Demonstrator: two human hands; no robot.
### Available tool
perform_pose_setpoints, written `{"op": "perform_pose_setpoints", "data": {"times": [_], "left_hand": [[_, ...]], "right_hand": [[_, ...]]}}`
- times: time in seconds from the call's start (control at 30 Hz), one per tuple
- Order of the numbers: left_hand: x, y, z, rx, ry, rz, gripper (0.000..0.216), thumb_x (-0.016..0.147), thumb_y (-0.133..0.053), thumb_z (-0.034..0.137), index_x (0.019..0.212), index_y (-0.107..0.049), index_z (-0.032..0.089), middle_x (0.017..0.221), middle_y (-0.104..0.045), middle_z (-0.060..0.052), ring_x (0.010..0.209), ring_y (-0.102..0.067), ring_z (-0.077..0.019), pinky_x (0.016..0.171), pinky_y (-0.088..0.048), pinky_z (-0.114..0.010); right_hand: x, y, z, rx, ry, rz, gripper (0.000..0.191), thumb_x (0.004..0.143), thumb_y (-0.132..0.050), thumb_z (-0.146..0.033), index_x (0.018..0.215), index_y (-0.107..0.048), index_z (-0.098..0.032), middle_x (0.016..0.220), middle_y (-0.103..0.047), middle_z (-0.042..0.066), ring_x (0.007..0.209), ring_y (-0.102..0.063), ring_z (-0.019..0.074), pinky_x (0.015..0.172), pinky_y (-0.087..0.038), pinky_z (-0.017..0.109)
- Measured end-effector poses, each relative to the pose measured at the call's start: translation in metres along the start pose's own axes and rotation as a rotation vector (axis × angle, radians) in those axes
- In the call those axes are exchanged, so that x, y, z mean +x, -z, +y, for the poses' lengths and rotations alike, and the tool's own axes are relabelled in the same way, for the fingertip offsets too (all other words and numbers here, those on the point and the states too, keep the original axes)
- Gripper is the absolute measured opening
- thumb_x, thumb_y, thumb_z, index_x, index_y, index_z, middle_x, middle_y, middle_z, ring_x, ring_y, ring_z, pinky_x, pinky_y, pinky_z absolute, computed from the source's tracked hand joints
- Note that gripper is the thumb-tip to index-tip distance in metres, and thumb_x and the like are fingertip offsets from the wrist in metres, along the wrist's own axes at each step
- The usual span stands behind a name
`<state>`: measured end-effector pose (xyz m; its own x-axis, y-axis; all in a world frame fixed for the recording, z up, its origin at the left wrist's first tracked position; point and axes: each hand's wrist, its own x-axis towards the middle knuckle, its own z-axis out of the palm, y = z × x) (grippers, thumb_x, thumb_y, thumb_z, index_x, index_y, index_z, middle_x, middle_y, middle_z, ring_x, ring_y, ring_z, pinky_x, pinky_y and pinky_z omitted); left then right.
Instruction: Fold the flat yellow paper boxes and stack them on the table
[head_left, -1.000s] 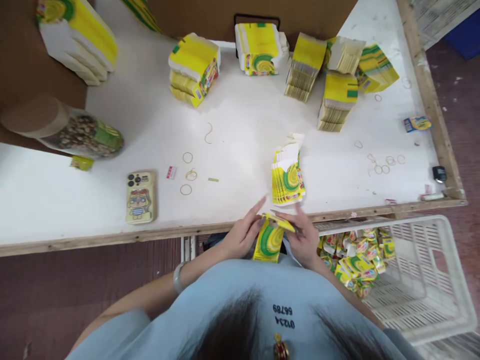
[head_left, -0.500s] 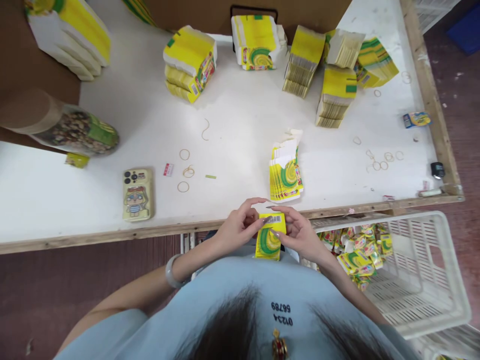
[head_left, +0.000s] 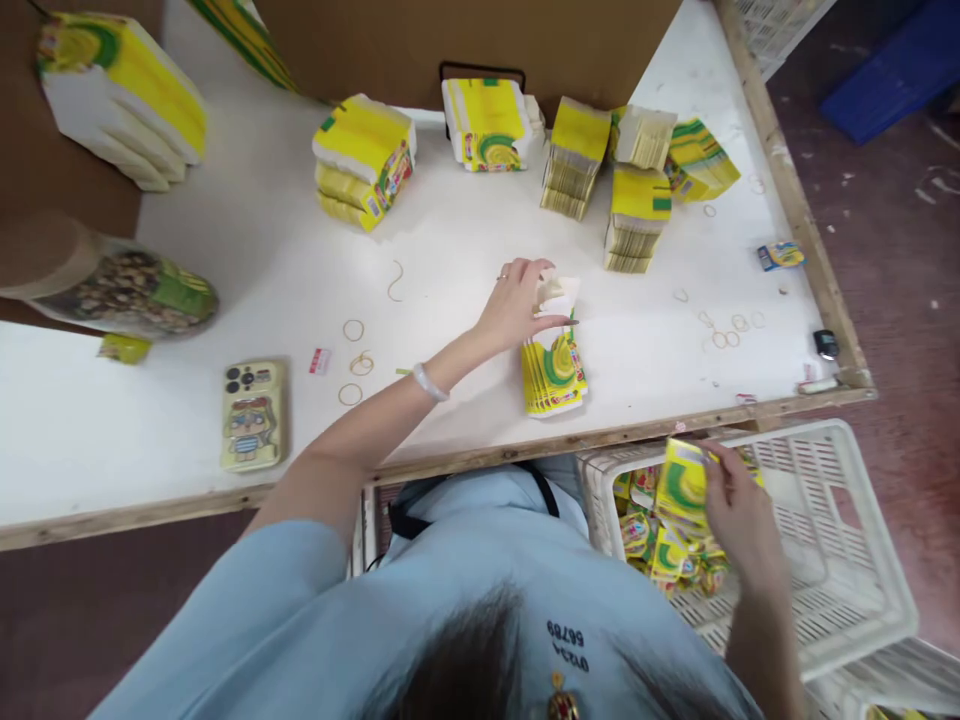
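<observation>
My left hand [head_left: 517, 300] reaches out over the white table [head_left: 247, 300] and pinches the white top flap of the fanned pile of flat yellow-green cartons [head_left: 553, 368] near the front edge. My right hand [head_left: 739, 520] is down at the right over the white slatted crate [head_left: 840, 560], its fingers closed on a folded yellow-green box [head_left: 681, 482]. Beneath it, several folded boxes [head_left: 660, 550] lie in the crate's left end.
Bundles of flat cartons [head_left: 630, 215] stand along the table's back, with more at the far left [head_left: 120, 95]. A phone [head_left: 250, 413], a jar lying on its side [head_left: 112, 285] and loose rubber bands [head_left: 354, 345] are on the left half. A cardboard wall [head_left: 450, 35] stands behind.
Both hands held one box close to my chest before. Now my right hand has carried it right, over the crate, while my left hand has reached forward to the fanned carton pile.
</observation>
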<state>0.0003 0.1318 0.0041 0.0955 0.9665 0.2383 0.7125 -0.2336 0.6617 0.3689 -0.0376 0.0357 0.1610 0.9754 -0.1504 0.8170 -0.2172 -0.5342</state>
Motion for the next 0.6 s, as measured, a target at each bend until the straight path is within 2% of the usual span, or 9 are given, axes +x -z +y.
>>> {"op": "perform_pose_setpoints", "data": {"times": [0.03, 0.1, 0.17, 0.27, 0.33, 0.4, 0.47, 0.5, 0.6], "left_hand": [[0.015, -0.006, -0.004, 0.004, 0.008, -0.043, 0.071, 0.073, -0.090, 0.044, 0.127, -0.061, 0.010, 0.119, -0.065, -0.016, 0.112, -0.057, -0.0316, 0.102, -0.046, -0.047], [0.035, -0.014, -0.010, -0.009, -0.002, -0.149, 0.044, 0.075, -0.089, 0.033, 0.106, -0.068, 0.011, 0.100, -0.067, -0.011, 0.101, -0.059, -0.0276, 0.095, -0.048, -0.042], [0.045, -0.015, -0.013, -0.008, -0.066, -0.225, 0.018, 0.085, -0.080, 0.027, 0.087, -0.070, 0.013, 0.089, -0.067, -0.009, 0.095, -0.060, -0.0256, 0.091, -0.048, -0.040], [0.044, -0.005, -0.012, 0.061, -0.192, -0.176, 0.027, 0.098, -0.063, 0.029, 0.079, -0.071, 0.013, 0.097, -0.069, -0.014, 0.105, -0.060, -0.0287, 0.095, -0.046, -0.044], [0.037, 0.006, -0.005, 0.087, -0.259, -0.070, 0.033, 0.102, -0.056, 0.033, 0.084, -0.075, 0.013, 0.114, -0.069, -0.017, 0.116, -0.059, -0.0308, 0.100, -0.045, -0.047], [0.025, 0.019, 0.009, 0.033, -0.309, 0.027, 0.039, 0.106, -0.048, 0.039, 0.091, -0.076, 0.014, 0.120, -0.070, -0.017, 0.116, -0.062, -0.0278, 0.099, -0.047, -0.044], [0.009, 0.033, 0.027, -0.082, -0.331, 0.063, 0.048, 0.109, -0.039, 0.044, 0.096, -0.074, 0.014, 0.104, -0.073, -0.013, 0.098, -0.068, -0.0199, 0.088, -0.051, -0.035], [0.000, 0.040, 0.036, -0.139, -0.325, 0.073, 0.052, 0.109, -0.036, 0.046, 0.096, -0.074, 0.013, 0.091, -0.073, -0.009, 0.085, -0.068, -0.0159, 0.080, -0.051, -0.030], [-0.027, 0.058, 0.057, -0.252, -0.273, 0.103, 0.057, 0.109, -0.033, 0.052, 0.096, -0.073, 0.013, 0.069, -0.064, -0.001, 0.061, -0.060, -0.0089, 0.064, -0.046, -0.022]], "right_hand": [[0.001, 0.016, 0.015, -0.222, -0.056, 0.002, 0.053, 0.096, -0.043, -0.051, 0.127, -0.068, -0.017, 0.113, -0.073, 0.022, 0.103, -0.071, 0.0395, 0.094, -0.053, 0.061], [0.000, 0.037, 0.033, -0.559, -0.140, 0.039, 0.067, 0.097, -0.040, -0.053, 0.145, -0.056, -0.009, 0.121, -0.068, 0.031, 0.113, -0.067, 0.0492, 0.097, -0.047, 0.071], [0.002, 0.040, 0.031, -0.673, -0.126, 0.135, 0.079, 0.097, -0.041, -0.057, 0.155, -0.042, -0.003, 0.129, -0.062, 0.036, 0.122, -0.061, 0.0543, 0.102, -0.040, 0.077], [0.021, 0.015, -0.001, -0.484, 0.114, 0.241, 0.081, 0.099, -0.043, -0.059, 0.156, -0.038, -0.003, 0.138, -0.059, 0.035, 0.133, -0.055, 0.0494, 0.110, -0.038, 0.072], [0.043, -0.014, -0.038, -0.264, 0.327, 0.274, 0.077, 0.098, -0.047, -0.059, 0.156, -0.039, -0.008, 0.146, -0.055, 0.030, 0.141, -0.050, 0.0432, 0.116, -0.037, 0.067], [0.065, -0.045, -0.079, -0.060, 0.490, 0.327, 0.073, 0.098, -0.051, -0.056, 0.156, -0.036, -0.016, 0.153, -0.049, 0.024, 0.149, -0.042, 0.0382, 0.121, -0.031, 0.066], [0.083, -0.074, -0.118, 0.098, 0.627, 0.339, 0.071, 0.098, -0.054, -0.055, 0.156, -0.035, -0.018, 0.155, -0.047, 0.023, 0.151, -0.038, 0.0372, 0.122, -0.026, 0.068], [0.089, -0.087, -0.135, 0.154, 0.680, 0.342, 0.070, 0.097, -0.055, -0.056, 0.153, -0.037, -0.018, 0.151, -0.050, 0.022, 0.149, -0.041, 0.0375, 0.122, -0.026, 0.070], [0.091, -0.113, -0.165, 0.286, 0.747, 0.329, 0.056, 0.096, -0.057, -0.055, 0.138, -0.052, -0.018, 0.124, -0.065, 0.018, 0.119, -0.064, 0.0321, 0.111, -0.046, 0.059]]}}
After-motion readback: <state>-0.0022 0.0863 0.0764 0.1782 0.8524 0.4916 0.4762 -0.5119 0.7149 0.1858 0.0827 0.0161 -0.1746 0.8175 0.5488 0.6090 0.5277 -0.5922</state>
